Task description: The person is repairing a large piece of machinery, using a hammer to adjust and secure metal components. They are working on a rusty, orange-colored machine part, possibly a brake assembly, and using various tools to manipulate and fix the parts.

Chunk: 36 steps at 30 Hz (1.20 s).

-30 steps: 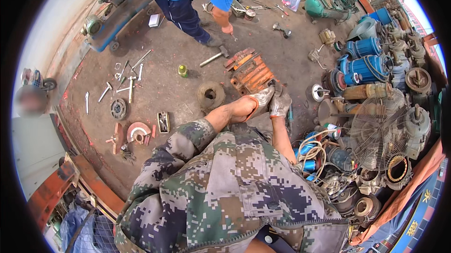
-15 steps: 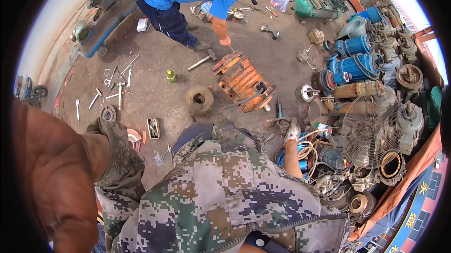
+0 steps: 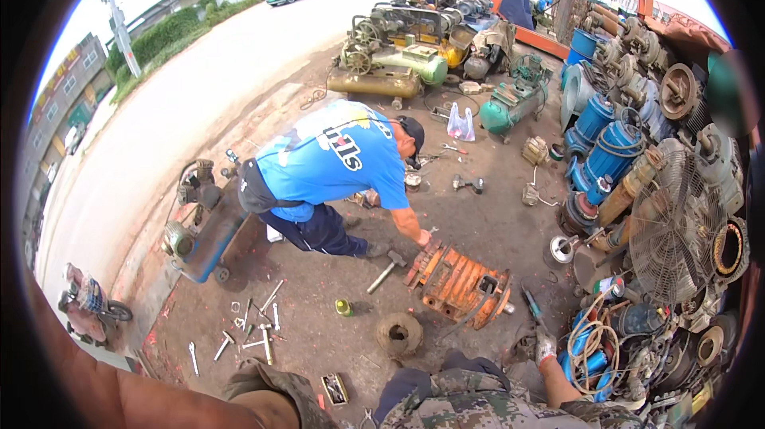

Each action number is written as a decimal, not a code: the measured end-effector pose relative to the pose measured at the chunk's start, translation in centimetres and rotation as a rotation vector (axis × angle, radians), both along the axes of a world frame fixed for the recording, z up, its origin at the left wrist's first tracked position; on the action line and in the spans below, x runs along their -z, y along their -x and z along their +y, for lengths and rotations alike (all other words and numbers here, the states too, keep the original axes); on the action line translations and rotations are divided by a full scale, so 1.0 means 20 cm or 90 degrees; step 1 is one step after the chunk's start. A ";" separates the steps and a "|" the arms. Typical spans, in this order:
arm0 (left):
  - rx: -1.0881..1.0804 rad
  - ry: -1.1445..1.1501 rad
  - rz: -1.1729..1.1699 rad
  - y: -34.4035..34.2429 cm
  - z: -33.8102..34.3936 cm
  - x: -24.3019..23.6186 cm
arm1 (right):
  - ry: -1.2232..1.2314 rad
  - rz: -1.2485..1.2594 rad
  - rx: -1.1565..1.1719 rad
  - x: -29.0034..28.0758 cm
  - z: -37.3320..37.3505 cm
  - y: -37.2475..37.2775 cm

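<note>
My left hand (image 3: 135,397) is raised close to the camera at the lower left. Its fingers are cut off by the dark rim. Low on the right, my gloved right hand (image 3: 545,345) meets the near end of a long teal-and-black tool (image 3: 531,303) and appears closed on it; the fingers are small. Just left of that tool lies an orange, rusty finned motor (image 3: 458,286) with its shaft end toward me. A co-worker in a blue shirt (image 3: 343,158) bends over it, one hand at its far left end. A thick dark ring (image 3: 398,334) lies nearer me.
A hammer (image 3: 386,272) and a green-yellow can (image 3: 343,307) are left of the motor. Wrenches and hammers (image 3: 266,343) lie farther left, near a small parts box (image 3: 335,388). Blue motors (image 3: 613,150), a fan guard (image 3: 677,222) and coiled hose (image 3: 594,349) crowd the right.
The view has tilted up, showing the road and more machines. My right hand has come up to the teal tool, which now slants toward it. My left hand sits lower in the picture.
</note>
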<state>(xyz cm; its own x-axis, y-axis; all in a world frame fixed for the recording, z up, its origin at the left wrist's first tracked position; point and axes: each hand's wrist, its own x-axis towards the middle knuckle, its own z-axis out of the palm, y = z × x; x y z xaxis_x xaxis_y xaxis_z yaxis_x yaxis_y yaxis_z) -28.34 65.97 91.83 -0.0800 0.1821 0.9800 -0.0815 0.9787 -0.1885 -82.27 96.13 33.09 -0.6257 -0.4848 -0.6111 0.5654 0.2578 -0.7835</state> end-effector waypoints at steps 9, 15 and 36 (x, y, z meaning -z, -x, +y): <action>-0.025 0.037 0.118 -0.07 -0.10 0.00 | -0.233 0.236 -0.003 0.03 -0.03 0.05; -0.034 0.035 0.066 0.07 -0.03 0.16 | -0.177 0.197 0.009 0.15 0.12 0.14; 0.361 -1.443 0.044 0.66 0.21 2.02 | 0.241 0.015 -0.122 -0.97 -0.78 -0.41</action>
<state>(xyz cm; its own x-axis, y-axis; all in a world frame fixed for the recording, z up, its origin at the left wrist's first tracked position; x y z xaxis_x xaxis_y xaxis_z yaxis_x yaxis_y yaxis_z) -41.63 70.17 51.37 -0.4009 -0.8124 -0.4235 0.2161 -0.5331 0.8180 -74.12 80.54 52.53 -0.5139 -0.7811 -0.3547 0.5162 0.0486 -0.8551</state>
